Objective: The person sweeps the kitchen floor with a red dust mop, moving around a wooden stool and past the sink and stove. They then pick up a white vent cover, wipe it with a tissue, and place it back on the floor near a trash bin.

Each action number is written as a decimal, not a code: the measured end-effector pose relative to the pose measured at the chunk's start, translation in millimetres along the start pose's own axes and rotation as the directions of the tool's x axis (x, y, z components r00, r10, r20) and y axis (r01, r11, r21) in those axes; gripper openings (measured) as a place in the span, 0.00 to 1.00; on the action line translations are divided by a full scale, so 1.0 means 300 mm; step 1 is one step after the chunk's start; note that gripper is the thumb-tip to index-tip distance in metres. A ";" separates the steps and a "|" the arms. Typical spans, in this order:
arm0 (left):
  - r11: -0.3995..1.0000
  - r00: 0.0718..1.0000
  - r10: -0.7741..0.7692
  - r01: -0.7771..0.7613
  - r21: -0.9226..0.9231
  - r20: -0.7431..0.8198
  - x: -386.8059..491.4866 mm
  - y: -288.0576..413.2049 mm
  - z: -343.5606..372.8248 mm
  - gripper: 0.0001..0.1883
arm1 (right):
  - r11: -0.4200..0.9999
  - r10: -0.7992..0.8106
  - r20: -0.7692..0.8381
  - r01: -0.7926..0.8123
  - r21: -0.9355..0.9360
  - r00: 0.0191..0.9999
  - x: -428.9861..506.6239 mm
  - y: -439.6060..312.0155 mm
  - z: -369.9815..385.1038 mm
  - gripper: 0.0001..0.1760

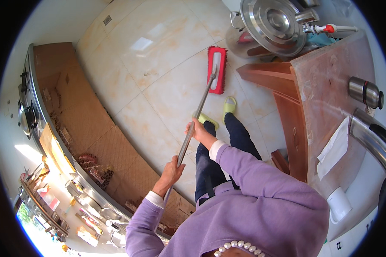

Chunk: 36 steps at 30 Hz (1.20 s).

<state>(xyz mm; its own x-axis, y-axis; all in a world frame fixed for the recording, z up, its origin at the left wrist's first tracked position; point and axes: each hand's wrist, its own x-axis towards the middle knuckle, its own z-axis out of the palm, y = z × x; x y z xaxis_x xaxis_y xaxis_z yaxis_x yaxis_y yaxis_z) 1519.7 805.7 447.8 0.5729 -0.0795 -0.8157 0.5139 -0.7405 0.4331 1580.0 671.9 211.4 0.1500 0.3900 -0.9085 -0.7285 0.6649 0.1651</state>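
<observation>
A flat mop with a red fringed head (217, 70) lies against the tiled floor (167, 102), near the foot of a large steel pot. From the head, the metal mop handle (197, 112) slants back towards my body. My left hand (170, 173) grips the handle's upper part, close to my waist. Farther down the same handle, my right hand (199, 130) is closed around it. Just short of the mop head, my feet stand in yellow-green slippers (229, 106).
To the right, a wooden cabinet (291, 128) has its door swung out over the floor. The lidded steel pot (273, 25) with a tap beside it stands at the upper right. Brown counter fronts (90, 112) run along the left. A thermos (363, 91) lies over the right-hand surface.
</observation>
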 end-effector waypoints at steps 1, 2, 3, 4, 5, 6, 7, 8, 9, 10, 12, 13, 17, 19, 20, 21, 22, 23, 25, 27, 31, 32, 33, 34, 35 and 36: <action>0.996 0.999 0.031 -0.032 0.079 0.008 -0.004 -0.020 -0.023 0.18 | 0.999 0.019 -0.046 -0.018 0.037 0.999 0.010 0.007 0.011 0.20; 0.987 0.998 0.055 -0.058 0.147 0.025 -0.002 -0.034 -0.044 0.17 | 0.997 0.013 -0.068 -0.009 0.071 0.998 0.020 0.017 0.023 0.21; 0.981 0.997 0.069 -0.074 0.179 0.037 0.010 -0.045 -0.072 0.17 | 0.995 0.003 -0.042 0.001 0.104 0.999 0.033 0.024 0.037 0.21; 0.972 0.995 0.088 -0.097 0.215 0.049 0.026 -0.050 -0.104 0.16 | 0.990 -0.001 -0.045 0.007 0.139 0.999 0.046 0.029 0.051 0.21; 0.957 0.993 0.108 -0.119 0.265 0.054 0.043 -0.049 -0.131 0.16 | 0.984 0.012 -0.073 0.001 0.178 0.997 0.059 0.033 0.062 0.22; 0.944 0.991 0.119 -0.134 0.300 0.068 0.063 -0.040 -0.154 0.15 | 0.981 -0.006 -0.044 0.015 0.194 0.999 0.072 0.030 0.070 0.22; 0.944 0.987 0.140 -0.155 0.290 0.073 0.083 -0.022 -0.170 0.15 | 0.977 -0.012 -0.040 0.020 0.211 0.999 0.086 0.019 0.074 0.23; 0.942 0.985 0.154 -0.169 0.289 0.074 0.102 0.002 -0.181 0.15 | 0.974 -0.021 -0.057 0.033 0.226 0.998 0.100 0.004 0.074 0.23; 0.938 0.985 0.149 -0.169 0.302 0.086 0.117 0.032 -0.188 0.16 | 0.963 -0.026 0.006 0.023 0.268 1.000 0.111 -0.017 0.066 0.24; 0.942 0.984 0.147 -0.169 0.290 0.097 0.132 0.067 -0.193 0.19 | 0.951 -0.040 0.051 0.022 0.307 0.998 0.123 -0.044 0.055 0.25; 0.998 0.976 -0.064 0.059 0.031 0.210 0.123 0.139 -0.201 0.29 | 0.894 0.008 0.044 -0.027 0.447 0.999 0.154 -0.116 0.035 0.25; 0.981 0.951 -0.137 0.168 -0.092 0.276 0.111 0.173 -0.207 0.33 | 0.889 -0.024 0.089 -0.020 0.458 0.996 0.163 -0.152 0.019 0.25; 0.941 0.875 -0.258 0.325 -0.100 0.409 -0.032 0.259 -0.266 0.39 | 0.846 -0.053 0.110 -0.014 0.533 0.993 0.186 -0.256 -0.025 0.24; 0.963 0.887 -0.247 0.269 -0.002 0.391 -0.118 0.275 -0.316 0.39 | 0.824 -0.019 0.062 -0.020 0.566 0.998 0.189 -0.290 -0.029 0.24; 0.969 0.895 -0.243 0.238 0.060 0.374 -0.163 0.282 -0.344 0.39 | 0.832 -0.069 0.070 0.019 0.555 0.995 0.187 -0.297 -0.024 0.24; 0.973 0.927 -0.185 0.128 0.190 0.325 -0.217 0.293 -0.370 0.39 | 0.832 -0.087 0.021 0.061 0.551 0.996 0.182 -0.290 -0.011 0.23; 0.943 0.953 -0.120 0.022 0.332 0.279 -0.263 0.306 -0.396 0.39 | 0.828 -0.115 -0.063 0.130 0.546 0.991 0.173 -0.280 0.005 0.23; 0.878 0.939 -0.240 0.101 0.469 0.248 -0.295 0.319 -0.427 0.35 | 0.850 -0.153 -0.138 0.202 0.487 0.978 0.160 -0.264 0.029 0.21; 0.691 0.930 -0.351 0.181 0.700 0.106 -0.342 0.358 -0.491 0.25 | 0.898 -0.150 0.001 0.136 0.418 0.989 0.120 -0.213 0.085 0.19; 0.538 0.976 -0.092 0.217 0.815 -0.199 -0.356 0.416 -0.528 0.20 | 0.920 -0.214 0.073 0.176 0.350 0.974 0.077 -0.138 0.182 0.17; 0.525 0.805 0.507 -0.006 0.851 -0.307 -0.334 0.554 -0.518 0.23 | 0.855 -0.253 -0.061 0.252 0.452 0.966 0.010 -0.176 0.349 0.13; 0.629 0.812 0.485 -0.065 0.775 -0.325 -0.369 0.588 -0.490 0.23 | 0.869 -0.269 -0.112 0.291 0.399 0.957 0.002 -0.217 0.375 0.14; 0.717 0.844 0.413 -0.069 0.694 -0.342 -0.415 0.614 -0.466 0.23 | 0.874 -0.299 -0.188 0.348 0.340 0.936 -0.007 -0.264 0.386 0.15; 0.866 0.832 0.292 -0.020 0.500 -0.472 -0.449 0.632 -0.448 0.27 | 0.861 -0.308 -0.198 0.361 0.357 0.930 -0.018 -0.298 0.401 0.15; 0.994 0.799 0.075 -0.013 0.107 -0.596 -0.490 0.634 -0.468 0.29 | 0.849 -0.325 -0.211 0.383 0.363 0.922 -0.027 -0.330 0.418 0.16; 0.959 0.778 -0.143 -0.043 -0.279 -0.612 -0.533 0.627 -0.512 0.32 | 0.846 -0.327 -0.231 0.392 0.362 0.917 -0.039 -0.350 0.432 0.16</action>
<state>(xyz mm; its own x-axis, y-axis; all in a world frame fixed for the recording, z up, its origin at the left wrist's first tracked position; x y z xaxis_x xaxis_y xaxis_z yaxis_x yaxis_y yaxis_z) 1622.9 781.7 718.7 0.7629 0.4526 -0.4617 0.6464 -0.5209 0.5575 1741.4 680.3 254.4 0.2212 -0.0066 -0.9752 -0.3152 0.9458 -0.0779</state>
